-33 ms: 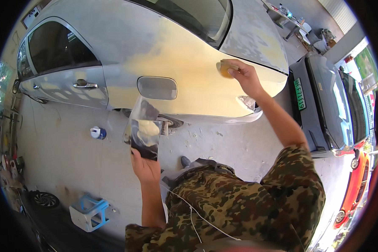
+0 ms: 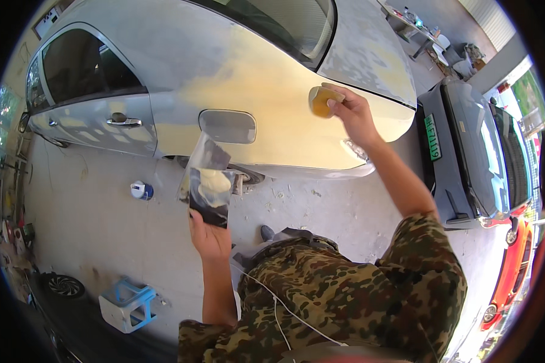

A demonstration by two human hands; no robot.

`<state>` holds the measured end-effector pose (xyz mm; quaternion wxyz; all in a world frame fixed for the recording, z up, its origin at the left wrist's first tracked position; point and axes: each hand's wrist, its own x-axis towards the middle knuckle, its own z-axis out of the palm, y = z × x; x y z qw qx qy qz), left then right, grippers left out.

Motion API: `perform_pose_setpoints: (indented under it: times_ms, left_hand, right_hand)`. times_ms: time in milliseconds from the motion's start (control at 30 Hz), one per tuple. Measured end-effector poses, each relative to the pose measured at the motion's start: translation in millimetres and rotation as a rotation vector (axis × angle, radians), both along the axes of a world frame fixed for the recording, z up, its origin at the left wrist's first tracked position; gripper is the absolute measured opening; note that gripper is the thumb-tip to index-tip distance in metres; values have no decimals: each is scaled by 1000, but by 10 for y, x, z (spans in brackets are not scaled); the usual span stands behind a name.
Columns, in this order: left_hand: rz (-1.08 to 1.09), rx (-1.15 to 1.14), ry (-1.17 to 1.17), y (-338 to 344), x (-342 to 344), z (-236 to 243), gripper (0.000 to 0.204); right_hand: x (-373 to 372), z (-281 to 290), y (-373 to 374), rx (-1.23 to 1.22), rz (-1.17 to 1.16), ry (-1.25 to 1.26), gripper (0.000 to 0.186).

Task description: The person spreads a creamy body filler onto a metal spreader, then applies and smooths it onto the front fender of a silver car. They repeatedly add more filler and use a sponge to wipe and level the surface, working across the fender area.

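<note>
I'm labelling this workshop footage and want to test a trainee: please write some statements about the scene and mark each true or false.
1. The left hand holds a dark board with pale paste on it. True.
2. The right hand is empty. False: it holds a yellowish spreader.
3. The fuel flap is bright red. False: it is grey, with pale yellow on the body panel around it.
4. A blue-and-white stool stands on the floor. True.
5. The red car is at the picture's left side. False: it is at the right.
6. The shirt has a camouflage pattern. True.
</note>
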<state>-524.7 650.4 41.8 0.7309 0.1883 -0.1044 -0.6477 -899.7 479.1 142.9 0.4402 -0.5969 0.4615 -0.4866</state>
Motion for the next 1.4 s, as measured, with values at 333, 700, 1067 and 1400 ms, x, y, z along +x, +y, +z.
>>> perform_pose_setpoints:
  times_ms: [333, 700, 1067, 1400]
  left_hand:
    - [-200, -345, 82, -310, -181, 22, 57]
    - [-90, -301, 38, -226, -75, -51, 54]
    - [-131, -427, -27, -283, 7, -175, 56]
    - [-8, -332, 87, -417, 739, -834, 58]
  right_hand:
    - [1370, 327, 634, 134, 215, -774, 42]
    - [1856, 286, 840, 167, 382, -666, 40]
    - [1720, 338, 811, -43, 513, 226, 30]
    - [1710, -433, 484, 177, 181, 777, 28]
